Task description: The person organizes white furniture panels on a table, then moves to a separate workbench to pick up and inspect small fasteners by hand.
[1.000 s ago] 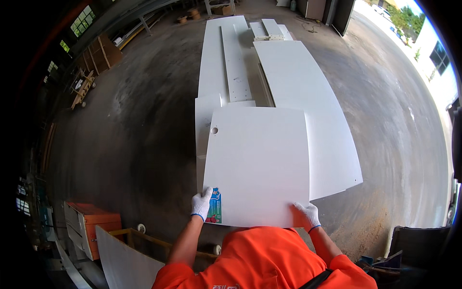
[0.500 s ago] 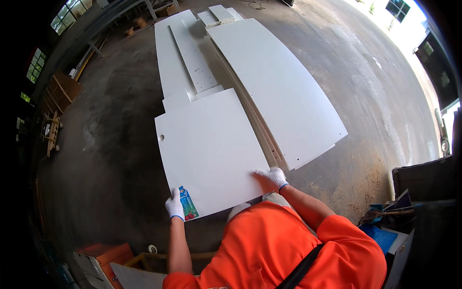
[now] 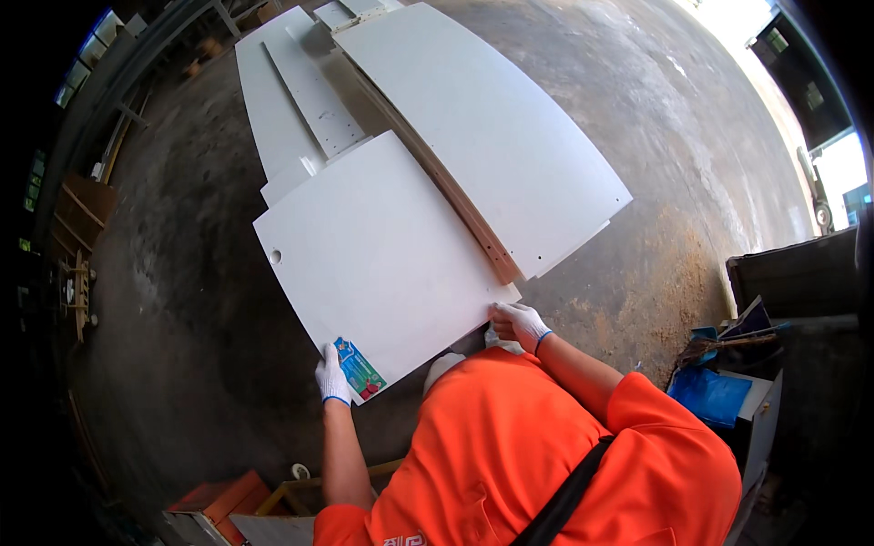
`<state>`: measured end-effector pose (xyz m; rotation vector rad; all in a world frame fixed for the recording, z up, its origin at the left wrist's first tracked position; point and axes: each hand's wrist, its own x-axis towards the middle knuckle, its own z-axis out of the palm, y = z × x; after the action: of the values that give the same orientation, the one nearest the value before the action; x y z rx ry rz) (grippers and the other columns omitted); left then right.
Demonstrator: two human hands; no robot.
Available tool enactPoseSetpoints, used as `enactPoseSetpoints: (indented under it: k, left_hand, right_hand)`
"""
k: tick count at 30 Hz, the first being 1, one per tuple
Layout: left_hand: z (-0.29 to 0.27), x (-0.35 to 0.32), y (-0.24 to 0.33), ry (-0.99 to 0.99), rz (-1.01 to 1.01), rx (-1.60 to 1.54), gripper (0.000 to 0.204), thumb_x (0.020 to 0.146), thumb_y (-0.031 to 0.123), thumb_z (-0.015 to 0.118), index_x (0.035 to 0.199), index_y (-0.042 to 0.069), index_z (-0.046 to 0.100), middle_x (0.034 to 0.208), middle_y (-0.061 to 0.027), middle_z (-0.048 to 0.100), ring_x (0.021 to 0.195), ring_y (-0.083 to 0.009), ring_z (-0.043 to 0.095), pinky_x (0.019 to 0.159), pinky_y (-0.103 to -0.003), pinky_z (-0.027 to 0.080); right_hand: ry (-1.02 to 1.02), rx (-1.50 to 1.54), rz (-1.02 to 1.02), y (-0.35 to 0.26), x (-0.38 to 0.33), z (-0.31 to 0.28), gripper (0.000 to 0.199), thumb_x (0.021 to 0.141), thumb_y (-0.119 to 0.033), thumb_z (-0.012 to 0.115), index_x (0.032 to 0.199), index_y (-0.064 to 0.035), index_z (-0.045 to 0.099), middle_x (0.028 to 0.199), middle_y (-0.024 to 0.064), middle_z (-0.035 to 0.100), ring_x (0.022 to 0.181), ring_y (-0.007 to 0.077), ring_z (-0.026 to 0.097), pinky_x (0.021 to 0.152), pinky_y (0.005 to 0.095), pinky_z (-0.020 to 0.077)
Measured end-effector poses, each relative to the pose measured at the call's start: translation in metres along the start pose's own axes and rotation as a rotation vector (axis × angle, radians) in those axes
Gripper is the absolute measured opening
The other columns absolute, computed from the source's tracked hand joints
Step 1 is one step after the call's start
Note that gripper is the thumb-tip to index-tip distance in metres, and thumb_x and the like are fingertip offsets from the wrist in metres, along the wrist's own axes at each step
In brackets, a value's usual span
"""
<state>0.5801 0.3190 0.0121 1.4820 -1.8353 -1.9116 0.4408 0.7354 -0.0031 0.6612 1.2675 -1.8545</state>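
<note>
A white panel (image 3: 382, 246) with a small round hole near its left edge lies across the near end of a stack of boards. My left hand (image 3: 333, 375), in a white knit glove with a blue cuff, grips its near left edge, thumb on top beside a blue and green sticker (image 3: 360, 369). At the near right corner, my right hand (image 3: 519, 327), gloved alike, pinches the edge between thumb and fingers. Just right of the panel runs a brown-edged strip (image 3: 473, 225), alongside a large white board (image 3: 482, 127). The fingers beneath the panel are hidden.
More white boards (image 3: 273, 118) lie farther off on the left. To my right stands a dark bin (image 3: 792, 273), with a blue bag (image 3: 710, 396) and scraps nearer me. An orange-topped box (image 3: 218, 500) sits low on the left. Sawdust (image 3: 651, 291) covers part of the concrete floor.
The panel has turned, its far end swinging left relative to its near edge. My right hand has shifted from lying over the edge to pinching the corner. The whole view has tilted.
</note>
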Motion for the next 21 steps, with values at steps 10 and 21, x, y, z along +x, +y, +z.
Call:
enactPoseSetpoints:
  k: [10,21]
  left_hand:
    - [0.005,0.011,-0.009,0.068,-0.076,-0.076,0.062,0.099,0.054,0.059,0.118,-0.005,0.067,0.108,-0.01,0.071,0.094,-0.0196,0.068,0.085,-0.035,0.055]
    - [-0.021,0.037,0.001,0.239,-0.049,0.106,0.067,0.091,0.063,0.065,0.093,-0.004,0.073,0.086,-0.0091,0.07,0.076,-0.0198,0.062,0.073,-0.038,0.051]
  right_hand:
    - [0.208,0.102,-0.08,-0.032,-0.009,0.023,0.026,0.096,-0.031,0.071,0.089,-0.0088,0.06,0.071,-0.0028,0.05,0.056,0.0103,0.049,0.05,0.0293,0.038]
    - [-0.021,-0.279,-0.049,-0.035,-0.021,0.035,0.035,0.092,-0.04,0.074,0.1,-0.0057,0.074,0.075,0.0021,0.064,0.055,0.0121,0.051,0.052,0.0266,0.0397]
